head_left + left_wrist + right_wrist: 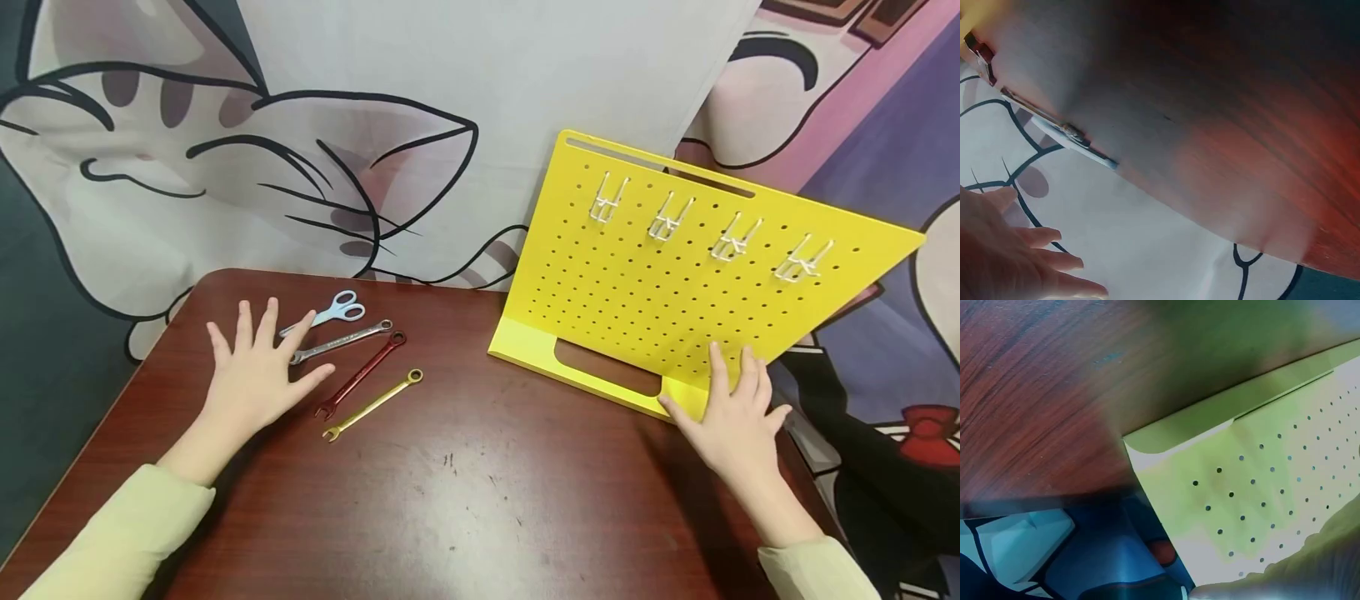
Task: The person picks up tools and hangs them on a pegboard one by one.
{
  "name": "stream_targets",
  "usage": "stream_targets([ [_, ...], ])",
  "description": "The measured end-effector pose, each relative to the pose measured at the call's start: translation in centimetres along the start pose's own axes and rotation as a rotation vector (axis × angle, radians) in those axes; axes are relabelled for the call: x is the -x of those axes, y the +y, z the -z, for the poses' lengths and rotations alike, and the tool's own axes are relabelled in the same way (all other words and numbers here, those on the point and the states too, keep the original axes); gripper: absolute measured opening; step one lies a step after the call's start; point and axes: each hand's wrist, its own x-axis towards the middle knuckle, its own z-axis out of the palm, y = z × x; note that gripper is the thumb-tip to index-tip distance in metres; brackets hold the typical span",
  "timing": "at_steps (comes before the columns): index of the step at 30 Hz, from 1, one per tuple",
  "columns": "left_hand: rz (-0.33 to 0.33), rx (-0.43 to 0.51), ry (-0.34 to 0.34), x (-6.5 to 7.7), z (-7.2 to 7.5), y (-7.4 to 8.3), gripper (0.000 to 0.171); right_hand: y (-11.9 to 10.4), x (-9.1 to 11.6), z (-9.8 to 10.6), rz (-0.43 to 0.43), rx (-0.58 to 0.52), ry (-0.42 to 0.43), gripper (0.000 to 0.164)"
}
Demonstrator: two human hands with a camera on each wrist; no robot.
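My left hand [255, 375] is spread with straight fingers over the left of the table, holding nothing. Just beyond it lie light blue scissors [341, 310], their blades partly behind the fingers. Beside them are a silver wrench [341, 342], a red wrench [363, 373] and a gold wrench [375, 406], roughly parallel. My right hand [731, 425], fingers also spread and holding nothing, overlaps the lower right corner of a yellow pegboard [637, 275] in the head view. White wire hooks [670, 218] hang in a row on its upper part. In the right wrist view the pegboard [1247, 500] fills the right side.
The dark red-brown wooden table [465, 517] has rounded corners and scuff marks near its middle. Behind it hangs a cloth printed with cartoon cats [360, 183], close against the far edge. The pegboard stands upright on its base at the back right.
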Motion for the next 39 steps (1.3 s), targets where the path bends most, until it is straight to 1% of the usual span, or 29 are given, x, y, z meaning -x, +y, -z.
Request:
stream_targets([
  [4,-0.046,0.017,0.047,-0.7,0.1,0.7,0.084,-0.2,0.1,0.4,0.027,-0.026,0.091,0.103],
  [7,-0.08,0.038,0.056,-1.5,0.2,1.4,0.082,-0.5,0.2,0.8,0.034,-0.064,0.138,0.099],
  [10,-0.115,0.055,0.063,-2.4,0.2,2.2,0.08,-0.7,0.2,1.3,0.029,-0.113,0.179,0.096],
  [14,-0.164,0.064,0.078,-4.1,-0.2,3.3,0.08,-0.8,0.0,1.9,0.022,-0.17,0.259,0.094],
  [18,-0.199,0.091,0.085,-5.7,-0.6,4.9,0.079,-0.9,-0.3,2.3,0.015,-0.219,0.342,0.09],
  [21,-0.218,0.124,0.093,-6.8,-0.7,6.3,0.076,-0.9,-0.6,2.4,0.006,-0.265,0.406,0.085],
  [26,-0.245,0.195,0.099,-8.4,-0.8,9.0,0.072,-0.5,-1.0,2.5,0.003,-0.35,0.55,0.076],
  [30,-0.24,0.263,0.069,-9.7,-0.8,11.1,0.069,0.1,-1.5,2.6,-0.009,-0.404,0.65,0.07],
  [32,-0.237,0.306,0.045,-10.4,-0.9,12.2,0.067,0.5,-1.7,2.8,-0.043,-0.421,0.667,0.068],
  [35,-0.23,0.394,-0.002,-11.4,-1.2,13.7,0.063,0.8,-2.0,3.0,-0.123,-0.461,0.668,0.063],
  [39,-0.206,0.542,-0.062,-12.5,-1.7,15.5,0.059,1.2,-2.4,3.0,-0.214,-0.545,0.664,0.06],
])
